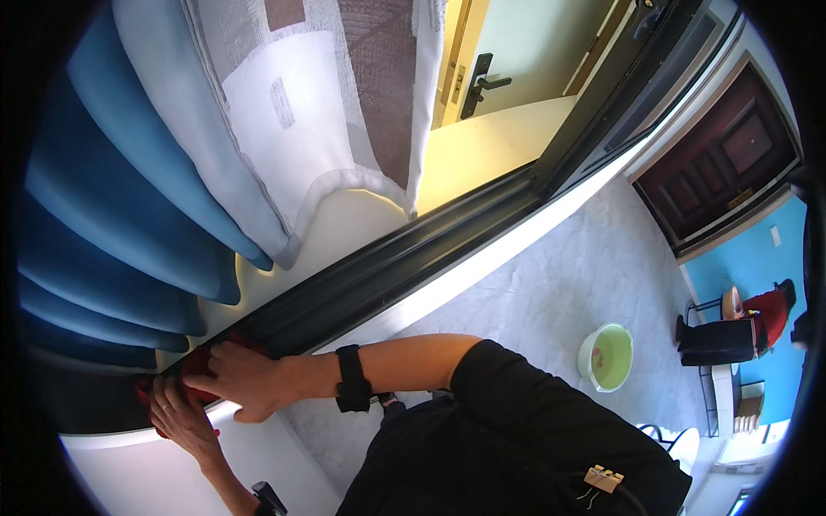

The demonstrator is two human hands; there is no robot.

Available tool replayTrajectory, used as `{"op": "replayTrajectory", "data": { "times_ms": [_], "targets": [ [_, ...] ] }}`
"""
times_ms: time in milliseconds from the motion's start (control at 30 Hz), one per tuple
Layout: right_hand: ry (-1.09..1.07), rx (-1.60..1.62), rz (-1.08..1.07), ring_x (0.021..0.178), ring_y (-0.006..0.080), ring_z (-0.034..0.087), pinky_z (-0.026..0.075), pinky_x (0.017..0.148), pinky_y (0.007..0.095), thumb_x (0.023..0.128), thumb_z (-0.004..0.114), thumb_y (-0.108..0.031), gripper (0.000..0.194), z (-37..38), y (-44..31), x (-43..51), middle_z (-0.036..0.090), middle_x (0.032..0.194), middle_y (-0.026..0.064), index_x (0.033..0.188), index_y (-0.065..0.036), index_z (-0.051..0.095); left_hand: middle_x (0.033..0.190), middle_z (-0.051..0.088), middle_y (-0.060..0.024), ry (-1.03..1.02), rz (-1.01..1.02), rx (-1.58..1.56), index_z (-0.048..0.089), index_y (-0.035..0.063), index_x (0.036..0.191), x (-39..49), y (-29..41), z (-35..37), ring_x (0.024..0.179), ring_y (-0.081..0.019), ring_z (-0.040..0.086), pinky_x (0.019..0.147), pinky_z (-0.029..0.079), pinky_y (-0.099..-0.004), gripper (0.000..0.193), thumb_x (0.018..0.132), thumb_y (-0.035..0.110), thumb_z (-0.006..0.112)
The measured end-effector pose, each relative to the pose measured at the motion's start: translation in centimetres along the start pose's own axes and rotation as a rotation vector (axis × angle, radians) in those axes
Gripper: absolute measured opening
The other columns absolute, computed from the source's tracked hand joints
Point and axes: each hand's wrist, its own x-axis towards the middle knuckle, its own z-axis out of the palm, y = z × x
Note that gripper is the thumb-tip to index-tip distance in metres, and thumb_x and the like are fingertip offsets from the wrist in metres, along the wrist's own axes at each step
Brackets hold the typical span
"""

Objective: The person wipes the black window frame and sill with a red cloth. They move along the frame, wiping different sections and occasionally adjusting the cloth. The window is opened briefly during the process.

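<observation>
A dark red cloth [199, 366] lies bunched in the black sliding-window track [361, 277] at the lower left. My right hand [255, 380], a black strap on its wrist, presses down on the cloth with its fingertips. Beside it my left hand [177, 413], with a ring on one finger, grips the cloth's nearer end. Parts of the cloth are hidden under both hands. The blue curtain [129, 213] hangs just beyond the track, its hem close to my hands.
A patterned grey and white curtain [303, 109] hangs beside the blue one. The black window frame [587, 122] stands upper right. On the grey floor sits a light green basin [606, 358] holding water and something reddish. Another person in a red top [768, 316] is far right, near a dark door [723, 155].
</observation>
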Motion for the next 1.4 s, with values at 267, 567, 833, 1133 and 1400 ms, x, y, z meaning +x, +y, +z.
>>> {"op": "replayTrajectory", "data": {
  "times_ms": [267, 567, 833, 1133, 1400],
  "targets": [
    [0.136, -0.046, 0.097, 0.103, 0.0333, 0.057, 0.042, 0.091, 0.0436, 0.083, 0.066, -0.001, 0.067, -1.5, 0.1, -3.0, 0.062, 0.115, 0.0240, 0.146, 0.000, 0.045, 0.094, 0.068, -0.0168, 0.067, 0.020, -0.265, 0.065, 0.0018, 0.099, 1.3, 2.0, -2.1, 0.085, -0.0374, 0.065, 0.072, 0.052, -0.0453, 0.017, 0.103, 0.016, 0.058],
    [0.567, -0.309, -0.034, 0.087, 0.0271, 0.057, 0.049, 0.073, 0.0339, 0.080, 0.071, 0.002, 0.039, -11.4, 2.3, -19.7, 0.058, 0.100, 0.0127, 0.118, 0.000, 0.067, 0.090, 0.070, -0.0117, -0.117, -0.109, -1.061, 0.068, 0.0005, 0.107, 1.1, 8.7, -13.0, 0.082, -0.0207, 0.063, 0.077, 0.051, -0.0330, 0.031, 0.100, 0.027, 0.053],
    [0.539, -0.351, 0.306, 0.098, 0.0311, 0.064, 0.051, 0.085, 0.0409, 0.066, 0.072, 0.001, 0.060, -23.4, 0.0, -27.9, 0.067, 0.105, 0.0110, 0.126, -0.005, 0.064, 0.071, 0.060, -0.0049, 0.075, 0.568, -1.472, 0.062, 0.0091, 0.080, 8.5, 19.2, -22.6, 0.055, -0.0186, 0.054, 0.053, 0.042, -0.0335, 0.046, 0.095, 0.053, 0.061],
    [0.552, -0.210, 0.301, 0.076, 0.0275, 0.061, 0.050, 0.063, 0.0354, 0.061, 0.085, -0.015, 0.053, -25.3, -0.5, -32.5, 0.058, 0.089, 0.0093, 0.108, -0.006, 0.063, 0.053, 0.037, 0.0039, 0.501, 0.833, -2.016, 0.034, 0.0583, 0.149, 12.1, 29.2, -26.8, 0.041, -0.0109, 0.022, 0.041, 0.016, -0.0275, 0.055, 0.101, 0.049, 0.059],
    [0.251, 0.347, 0.338, 0.097, 0.0246, 0.067, 0.052, 0.083, 0.0339, 0.066, 0.090, -0.028, 0.061, -26.3, 0.4, -36.6, 0.068, 0.107, 0.0081, 0.118, -0.006, 0.065, 0.058, 0.047, -0.0008, 0.186, 0.928, -1.909, 0.037, 0.0562, 0.147, 10.2, 27.2, -27.4, 0.043, -0.0151, 0.032, 0.043, 0.024, -0.0292, 0.052, 0.101, 0.044, 0.060]
  ]
}}
